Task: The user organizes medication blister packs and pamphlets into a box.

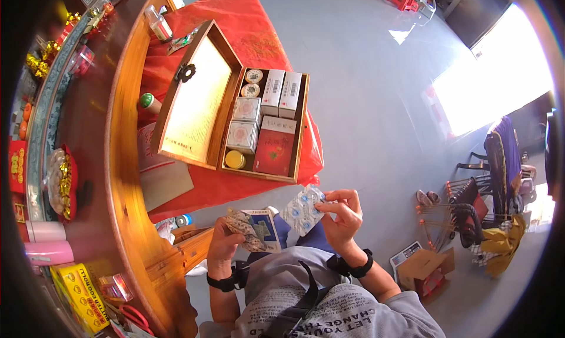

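My right hand (342,216) pinches the edge of a clear blister pack (303,210) with round blue-marked pockets. In my left hand (225,243) are a crumpled patterned packet (248,230) and a flat white-and-blue packet (267,232) behind it. Beyond the hands, a wooden box (265,174) stands with its lid (194,104) raised to the left. Inside it lie white cartons (273,90), a red carton (274,148), square boxes (242,137), small round tins (250,90) and a yellow-capped jar (235,159).
A red cloth (229,15) covers the table under the box. Left of it runs a wooden edge (117,161) with a bottle (159,24) near it. An opened drawer (194,247) is beside my left hand. A cardboard box (426,269) and chair (499,165) stand at right.
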Motion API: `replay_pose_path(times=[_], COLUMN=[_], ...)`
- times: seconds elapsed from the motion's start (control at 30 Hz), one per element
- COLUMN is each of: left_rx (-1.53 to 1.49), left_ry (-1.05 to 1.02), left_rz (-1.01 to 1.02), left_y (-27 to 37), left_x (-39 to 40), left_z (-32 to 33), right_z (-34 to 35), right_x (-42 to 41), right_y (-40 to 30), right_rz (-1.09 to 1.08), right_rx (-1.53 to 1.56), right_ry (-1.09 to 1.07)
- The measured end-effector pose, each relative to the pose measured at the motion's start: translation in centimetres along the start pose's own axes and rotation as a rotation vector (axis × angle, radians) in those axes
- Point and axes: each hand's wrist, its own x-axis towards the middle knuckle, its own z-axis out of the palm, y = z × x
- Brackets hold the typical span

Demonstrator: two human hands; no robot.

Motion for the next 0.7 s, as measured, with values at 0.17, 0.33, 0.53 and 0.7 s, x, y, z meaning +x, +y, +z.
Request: replay_pose_path(times=[0.17, 0.33, 0.53, 0.7], left_rx=[0.040, 0.008, -0.126, 0.001], left_ry=[0.123, -0.035, 0.200, 0.449], left_rz=[0.059, 0.119, 0.326, 0.480], left_y=[1.5, 2.4, 0.0, -1.3], left_x=[3.0, 6.4, 9.3, 10.9], left_z=[2.1, 3.1, 6.8, 11.1], right_z=[-0.2, -1.7, -2.5, -1.7], right_x=[6.0, 12.8, 20.2, 24.3], right_y=[3.3, 7.7, 12.1, 14.6], right_rz=[-0.009, -0.063, -0.227, -0.459], right_rx=[-0.101, -0.114, -0.113, -0.153], right_ry=[0.062, -0.019, -0.192, -0.314])
